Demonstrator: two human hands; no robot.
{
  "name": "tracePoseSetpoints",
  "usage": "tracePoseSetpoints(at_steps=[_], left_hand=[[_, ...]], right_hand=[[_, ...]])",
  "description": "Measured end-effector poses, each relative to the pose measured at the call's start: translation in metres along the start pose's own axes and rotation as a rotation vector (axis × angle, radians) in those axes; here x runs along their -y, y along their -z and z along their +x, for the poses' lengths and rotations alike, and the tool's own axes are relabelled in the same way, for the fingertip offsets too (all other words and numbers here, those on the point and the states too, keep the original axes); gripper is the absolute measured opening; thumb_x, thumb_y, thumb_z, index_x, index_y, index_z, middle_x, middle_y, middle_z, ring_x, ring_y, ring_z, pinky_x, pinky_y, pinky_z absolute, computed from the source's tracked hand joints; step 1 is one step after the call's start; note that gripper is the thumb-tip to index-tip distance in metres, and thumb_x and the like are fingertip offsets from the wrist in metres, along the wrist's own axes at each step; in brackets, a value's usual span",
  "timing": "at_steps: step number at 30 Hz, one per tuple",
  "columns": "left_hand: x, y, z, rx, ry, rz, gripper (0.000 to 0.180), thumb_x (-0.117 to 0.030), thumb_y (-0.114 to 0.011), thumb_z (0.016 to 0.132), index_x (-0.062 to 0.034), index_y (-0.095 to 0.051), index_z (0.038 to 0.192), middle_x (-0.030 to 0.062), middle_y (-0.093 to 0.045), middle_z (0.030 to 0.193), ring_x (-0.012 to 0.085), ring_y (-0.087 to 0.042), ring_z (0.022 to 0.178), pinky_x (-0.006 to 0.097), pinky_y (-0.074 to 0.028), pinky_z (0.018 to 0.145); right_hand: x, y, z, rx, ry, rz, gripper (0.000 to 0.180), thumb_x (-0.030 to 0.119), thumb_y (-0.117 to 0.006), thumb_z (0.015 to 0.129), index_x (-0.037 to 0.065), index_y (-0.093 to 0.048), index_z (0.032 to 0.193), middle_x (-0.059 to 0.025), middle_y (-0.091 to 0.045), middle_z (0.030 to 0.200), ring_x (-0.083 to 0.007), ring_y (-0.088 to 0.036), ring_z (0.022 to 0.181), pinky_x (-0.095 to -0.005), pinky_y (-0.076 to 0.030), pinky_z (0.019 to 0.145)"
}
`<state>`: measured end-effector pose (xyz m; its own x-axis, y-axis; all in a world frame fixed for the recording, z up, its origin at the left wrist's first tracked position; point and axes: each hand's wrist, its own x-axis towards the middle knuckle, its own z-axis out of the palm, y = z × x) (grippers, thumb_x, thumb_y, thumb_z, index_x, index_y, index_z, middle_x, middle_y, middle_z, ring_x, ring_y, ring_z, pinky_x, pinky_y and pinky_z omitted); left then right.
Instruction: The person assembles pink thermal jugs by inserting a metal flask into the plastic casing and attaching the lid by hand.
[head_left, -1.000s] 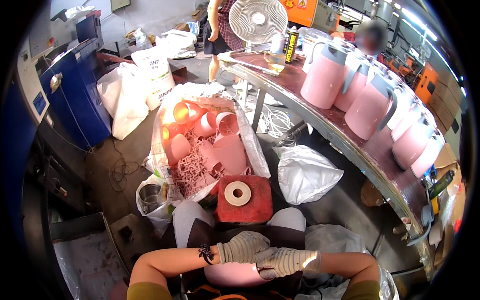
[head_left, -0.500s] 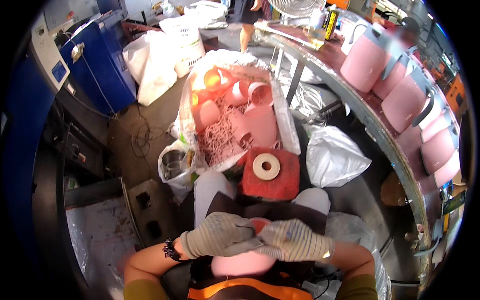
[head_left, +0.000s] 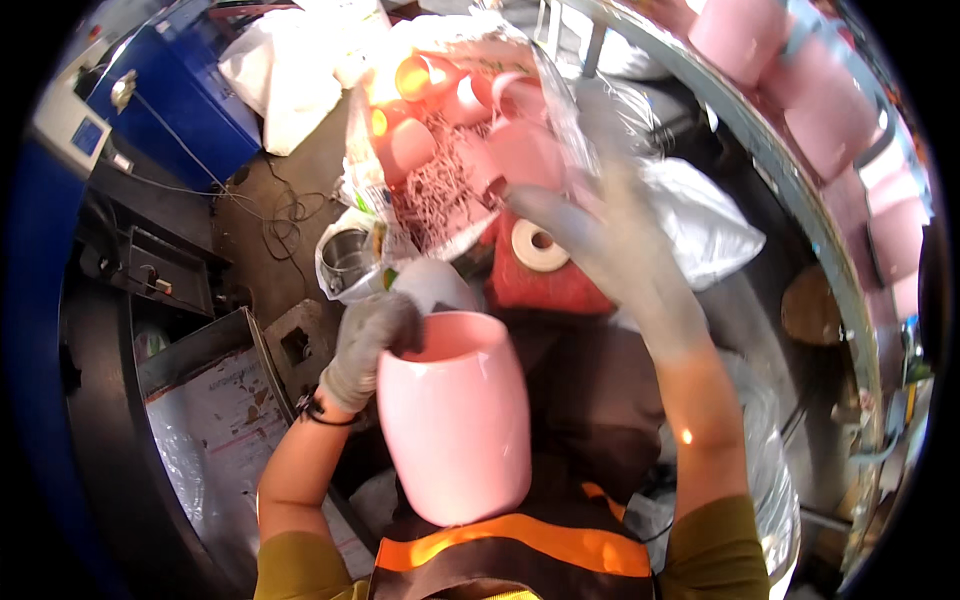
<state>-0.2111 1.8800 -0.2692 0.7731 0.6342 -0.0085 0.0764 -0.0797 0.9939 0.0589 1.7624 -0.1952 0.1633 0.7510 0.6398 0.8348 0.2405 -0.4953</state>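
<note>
A glossy pink plastic jug body (head_left: 455, 430) stands upright against my lap, its open mouth facing up. My left hand (head_left: 368, 345), in a grey knitted glove, is closed on the left side of its rim, with the fingertips over the edge. My right hand (head_left: 635, 255), gloved too and smeared by motion, reaches forward above the red block-like stand (head_left: 545, 285), thumb and fingers apart. Nothing shows in it. On that stand lies a cream ring (head_left: 540, 245).
Ahead, a large white sack (head_left: 360, 150) holds pink shavings (head_left: 445, 185) and several pink jug bodies. A metal pot (head_left: 348, 253) sits in a bag left of it. Pink jugs (head_left: 740, 40) line the bench on the right. A white bag (head_left: 700, 215) lies beneath.
My hands have parted. The left now grips the jug body's rim as it stands upright; the right has swung forward and up. The view has tipped downward.
</note>
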Motion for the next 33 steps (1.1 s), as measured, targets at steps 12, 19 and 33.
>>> tracePoseSetpoints(at_steps=[12, 19, 33], left_hand=[[-0.016, -0.125, 0.010, 0.473, -0.192, 0.570, 0.023, -0.016, -0.059, 0.087, 0.0007, -0.066, 0.102, 0.0214, -0.065, 0.107, 0.0350, -0.061, 0.105, 0.039, -0.047, 0.091], [-0.008, -0.131, 0.076, 0.445, 0.172, 0.103, 0.035, -0.035, -0.063, 0.084, -0.0005, -0.064, 0.078, 0.0129, -0.065, 0.104, 0.0216, -0.060, 0.091, 0.035, -0.046, 0.083], [0.034, -0.168, 0.075, 0.323, -0.058, 0.091, 0.039, -0.029, -0.047, 0.099, -0.0038, -0.051, 0.070, 0.0103, -0.056, 0.077, 0.0182, -0.055, 0.077, 0.030, -0.046, 0.078]], right_hand=[[0.026, -0.022, -0.181, -0.058, -0.575, 0.019, 0.033, 0.025, -0.068, 0.084, 0.006, -0.060, 0.111, -0.0162, -0.060, 0.115, -0.0371, -0.058, 0.107, -0.0452, -0.046, 0.095], [-0.029, 0.063, -0.352, -0.266, -0.927, -0.190, 0.026, 0.024, -0.059, 0.095, 0.001, -0.064, 0.107, -0.0146, -0.068, 0.096, -0.0306, -0.065, 0.088, -0.0375, -0.052, 0.084], [-0.078, -0.001, -0.715, 1.035, -1.124, -0.487, 0.039, 0.020, -0.045, 0.095, 0.013, -0.057, 0.132, -0.0118, -0.057, 0.135, -0.0297, -0.057, 0.120, -0.0423, -0.046, 0.097]])
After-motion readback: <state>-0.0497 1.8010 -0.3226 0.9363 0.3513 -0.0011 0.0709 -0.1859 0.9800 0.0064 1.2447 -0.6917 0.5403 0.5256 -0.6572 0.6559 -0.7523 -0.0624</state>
